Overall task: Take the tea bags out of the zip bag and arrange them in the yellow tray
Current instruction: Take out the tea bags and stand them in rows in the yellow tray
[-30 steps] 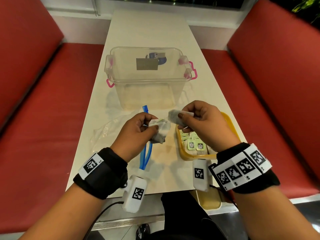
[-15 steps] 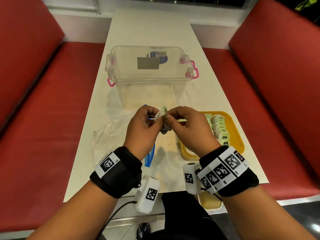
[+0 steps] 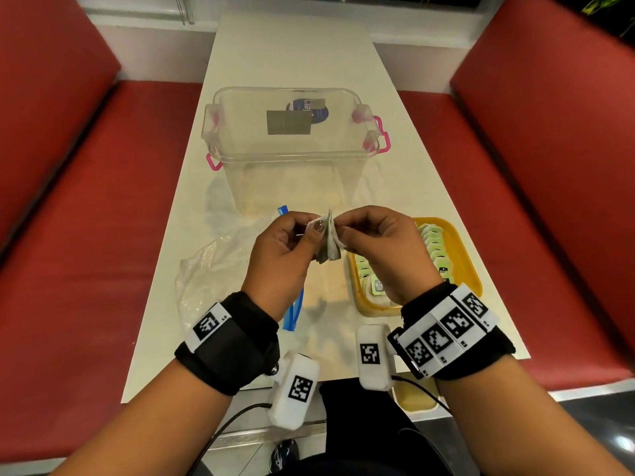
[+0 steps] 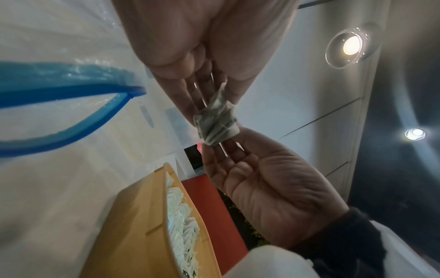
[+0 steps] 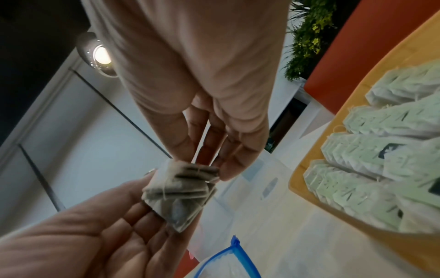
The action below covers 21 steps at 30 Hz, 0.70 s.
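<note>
A clear plastic storage box with pink latches (image 3: 292, 149) sits far on the white desk (image 3: 295, 53). Nearer, a clear zip bag with a blue seal (image 3: 213, 269) lies left and a yellow plastic tray (image 3: 464, 266) of paper tea bags (image 3: 434, 249) right. Between them, above the desk, both hands (image 3: 381, 249) share a small bunch of tea bags (image 3: 330, 242).

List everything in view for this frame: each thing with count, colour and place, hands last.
tea bags in hands: small bunch, pale grey-green, held above the table
tea bags in tray: many, pale green, in rows
tray: one, yellow, right on the table
zip bag: one, clear with blue zip, lying left
box: one, clear with pink handles, farther back
table: one, white
benches: two, red, either side
left hand: pinches the bunch
right hand: pinches the bunch
</note>
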Each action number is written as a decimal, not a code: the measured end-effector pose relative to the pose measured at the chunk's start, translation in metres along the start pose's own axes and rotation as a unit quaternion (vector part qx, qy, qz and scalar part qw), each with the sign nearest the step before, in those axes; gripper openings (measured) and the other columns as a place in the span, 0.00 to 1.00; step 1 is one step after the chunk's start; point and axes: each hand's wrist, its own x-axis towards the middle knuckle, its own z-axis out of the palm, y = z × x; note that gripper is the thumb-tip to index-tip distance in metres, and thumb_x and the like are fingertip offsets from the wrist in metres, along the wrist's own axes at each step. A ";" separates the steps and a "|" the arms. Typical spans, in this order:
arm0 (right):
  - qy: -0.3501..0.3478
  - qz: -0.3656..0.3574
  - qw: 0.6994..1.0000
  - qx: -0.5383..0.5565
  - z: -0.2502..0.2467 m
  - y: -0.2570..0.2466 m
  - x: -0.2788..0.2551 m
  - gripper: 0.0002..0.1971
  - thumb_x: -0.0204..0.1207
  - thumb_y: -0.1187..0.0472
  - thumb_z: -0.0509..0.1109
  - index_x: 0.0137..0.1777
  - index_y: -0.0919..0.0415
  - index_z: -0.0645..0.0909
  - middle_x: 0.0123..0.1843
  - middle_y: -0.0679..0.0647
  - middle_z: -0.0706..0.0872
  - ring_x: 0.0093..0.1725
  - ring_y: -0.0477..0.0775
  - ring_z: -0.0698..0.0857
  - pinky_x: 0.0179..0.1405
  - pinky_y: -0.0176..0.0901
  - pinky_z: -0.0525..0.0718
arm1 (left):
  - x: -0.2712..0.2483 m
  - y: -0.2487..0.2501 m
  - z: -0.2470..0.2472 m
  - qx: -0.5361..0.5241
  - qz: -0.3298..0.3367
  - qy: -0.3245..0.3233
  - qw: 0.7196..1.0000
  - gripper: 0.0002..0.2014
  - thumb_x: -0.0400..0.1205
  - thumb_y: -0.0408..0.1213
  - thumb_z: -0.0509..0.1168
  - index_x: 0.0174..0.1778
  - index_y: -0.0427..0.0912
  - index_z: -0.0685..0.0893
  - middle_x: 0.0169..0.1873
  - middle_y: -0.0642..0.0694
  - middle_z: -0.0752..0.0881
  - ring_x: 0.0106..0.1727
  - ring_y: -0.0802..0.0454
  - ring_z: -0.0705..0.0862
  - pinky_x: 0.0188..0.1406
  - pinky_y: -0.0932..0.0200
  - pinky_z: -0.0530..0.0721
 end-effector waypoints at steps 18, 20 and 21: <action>-0.017 -0.027 0.996 -0.078 -0.039 -0.017 0.003 0.05 0.75 0.71 0.72 0.43 0.63 0.80 0.40 0.66 0.89 0.35 0.49 0.88 0.33 0.35 0.83 | 0.004 -0.006 -0.003 0.091 0.049 -0.024 0.994 0.11 0.85 0.28 0.61 0.46 0.51 0.80 0.40 0.46 0.88 0.38 0.46 0.91 0.41 0.48 0.89; -0.039 -0.020 0.996 -0.079 -0.045 -0.019 0.001 0.06 0.76 0.72 0.70 0.43 0.62 0.80 0.39 0.62 0.88 0.33 0.48 0.87 0.31 0.33 0.82 | 0.006 -0.006 0.001 0.118 0.045 -0.042 0.991 0.11 0.85 0.26 0.60 0.47 0.46 0.84 0.37 0.45 0.89 0.36 0.47 0.91 0.39 0.55 0.87; -0.046 -0.020 0.995 -0.086 -0.048 -0.019 0.000 0.06 0.76 0.72 0.70 0.44 0.61 0.80 0.38 0.61 0.88 0.33 0.49 0.87 0.31 0.34 0.82 | 0.007 -0.006 0.003 0.133 0.045 -0.057 0.988 0.11 0.85 0.27 0.60 0.48 0.45 0.85 0.37 0.43 0.90 0.36 0.47 0.90 0.39 0.57 0.86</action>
